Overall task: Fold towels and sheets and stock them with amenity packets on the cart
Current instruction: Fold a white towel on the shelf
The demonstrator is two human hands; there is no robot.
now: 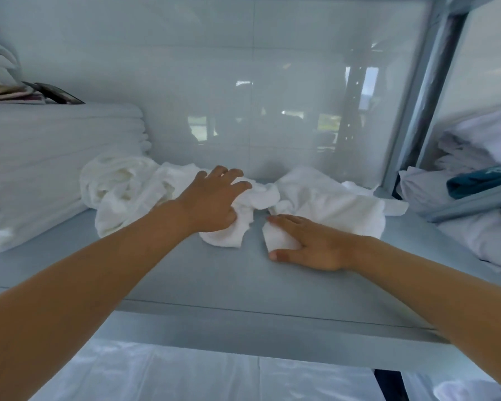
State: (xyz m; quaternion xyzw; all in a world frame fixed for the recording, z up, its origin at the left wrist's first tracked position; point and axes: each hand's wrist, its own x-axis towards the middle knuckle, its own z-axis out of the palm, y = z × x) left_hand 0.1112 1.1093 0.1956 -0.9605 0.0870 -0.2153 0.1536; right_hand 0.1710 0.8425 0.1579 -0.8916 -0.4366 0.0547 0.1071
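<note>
Two bare hands of mine reach onto the grey-blue metal shelf. My left hand has its fingers curled into a crumpled white terry towel, bunching a fold of it near the middle of the shelf. My right hand lies just right of that, fingers mostly straight, pressing down a corner of a second rumpled white towel that spreads toward the back of the shelf. A third loose white cloth is heaped left of my left hand, touching the tall stack of folded white linen at the shelf's left end. Past the shelf's right upright, piled white bedding lies with a teal cloth.
</note>
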